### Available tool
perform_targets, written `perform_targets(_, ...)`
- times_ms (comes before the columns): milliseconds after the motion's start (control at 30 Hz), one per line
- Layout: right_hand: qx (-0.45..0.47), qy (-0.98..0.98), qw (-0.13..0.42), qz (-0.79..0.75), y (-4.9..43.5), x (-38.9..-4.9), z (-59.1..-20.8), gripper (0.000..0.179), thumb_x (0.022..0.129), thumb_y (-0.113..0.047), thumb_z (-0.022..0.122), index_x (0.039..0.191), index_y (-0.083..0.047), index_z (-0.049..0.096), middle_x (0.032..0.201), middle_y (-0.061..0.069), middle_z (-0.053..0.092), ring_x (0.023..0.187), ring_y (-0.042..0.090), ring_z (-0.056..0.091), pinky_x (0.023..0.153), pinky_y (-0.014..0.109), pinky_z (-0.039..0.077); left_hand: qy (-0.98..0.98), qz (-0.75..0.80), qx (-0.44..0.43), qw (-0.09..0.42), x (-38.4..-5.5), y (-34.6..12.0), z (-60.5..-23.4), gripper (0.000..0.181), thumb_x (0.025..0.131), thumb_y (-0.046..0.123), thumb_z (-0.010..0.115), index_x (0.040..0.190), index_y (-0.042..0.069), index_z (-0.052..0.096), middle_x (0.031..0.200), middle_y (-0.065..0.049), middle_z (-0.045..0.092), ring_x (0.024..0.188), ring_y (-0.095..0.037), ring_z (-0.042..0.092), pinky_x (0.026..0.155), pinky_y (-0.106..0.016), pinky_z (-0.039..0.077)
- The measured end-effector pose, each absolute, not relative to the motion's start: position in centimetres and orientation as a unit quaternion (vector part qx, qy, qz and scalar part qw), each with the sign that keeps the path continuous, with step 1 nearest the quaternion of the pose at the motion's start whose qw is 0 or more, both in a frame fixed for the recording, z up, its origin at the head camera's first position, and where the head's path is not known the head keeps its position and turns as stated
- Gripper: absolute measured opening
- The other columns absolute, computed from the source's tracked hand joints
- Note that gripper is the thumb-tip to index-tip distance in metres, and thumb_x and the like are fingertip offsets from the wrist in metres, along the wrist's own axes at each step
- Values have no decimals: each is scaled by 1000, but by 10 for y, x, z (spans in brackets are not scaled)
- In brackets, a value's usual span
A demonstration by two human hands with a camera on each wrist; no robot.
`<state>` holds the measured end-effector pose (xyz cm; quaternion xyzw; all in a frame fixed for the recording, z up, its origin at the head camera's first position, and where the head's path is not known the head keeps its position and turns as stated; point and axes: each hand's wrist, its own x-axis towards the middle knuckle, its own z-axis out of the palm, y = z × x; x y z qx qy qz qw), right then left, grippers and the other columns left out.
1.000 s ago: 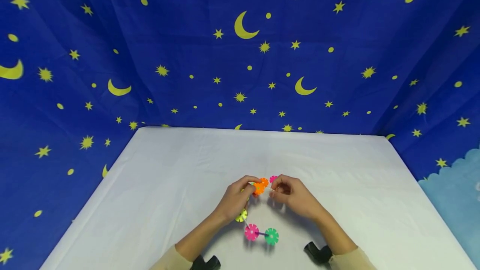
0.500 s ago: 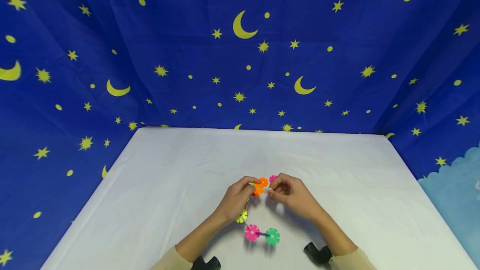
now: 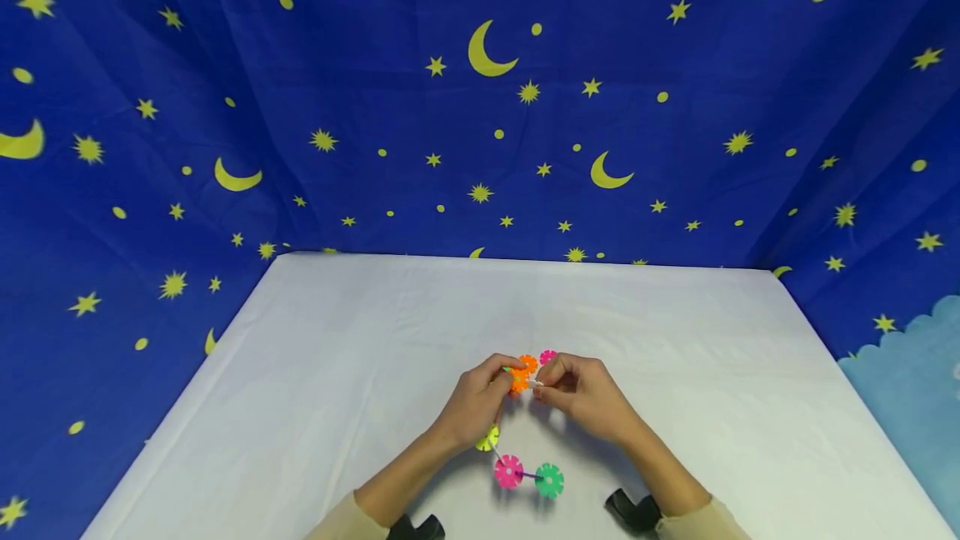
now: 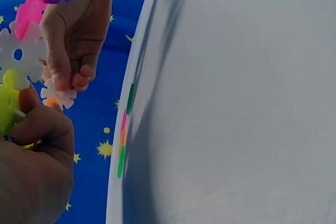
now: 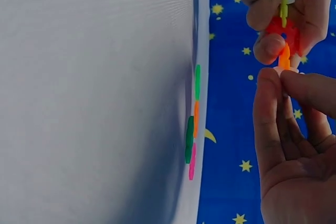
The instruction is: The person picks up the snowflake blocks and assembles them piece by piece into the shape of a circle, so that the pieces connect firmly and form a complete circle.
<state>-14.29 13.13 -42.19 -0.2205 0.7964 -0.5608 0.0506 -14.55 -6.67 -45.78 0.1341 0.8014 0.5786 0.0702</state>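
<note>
My left hand (image 3: 472,402) grips a chain of notched plastic discs joined edge to edge. An orange disc (image 3: 519,380) sticks out from its fingertips toward the right. With thumb and fingers, my right hand (image 3: 588,394) pinches a white notched disc (image 4: 59,95), its edge right at the orange disc. Below my left hand dangle a yellow disc (image 3: 489,438), a pink disc (image 3: 508,472) and a green disc (image 3: 550,480). A red disc (image 5: 289,30) shows between the left fingers in the right wrist view. The left hand hides part of the chain.
Loose discs lie on the white table (image 3: 360,357) behind the hands, among them an orange one (image 3: 528,364) and a pink one (image 3: 547,357). Two black objects (image 3: 633,513) sit by the forearms. A blue star-patterned cloth (image 3: 480,107) surrounds the table.
My right hand has come slightly left, bringing the white disc up to the orange disc. The chain's hanging end has shifted a little right and toward me.
</note>
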Motion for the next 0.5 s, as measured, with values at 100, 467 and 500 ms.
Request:
perform_targets(100,-219,805,41,-551,131,-141,-419,11,85,5,69,77,0,61,85,11,65,77,25,66,69,32,55,805,571,148,63,-146,-67,-458,25,98,16,46,116,19,64,68,-5,56,38,-11,45,39,-25,39)
perform_targets(467,-195,825,37,-529,139,-156,-449,11,86,-9,73,88,-9,63,85,0,65,74,21,66,65,28,54,790,593,136,75,-144,-67,-459,27,95,25,57,120,12,59,118,-4,58,40,-18,54,40,-30,47)
perform_targets(500,-198,826,37,-527,140,-157,-450,11,86,-11,74,89,-10,63,85,-1,65,74,20,66,65,28,54,787,598,132,78,-144,-67,-459,28,96,23,56,122,13,58,120,-5,57,40,-19,54,40,-30,46)
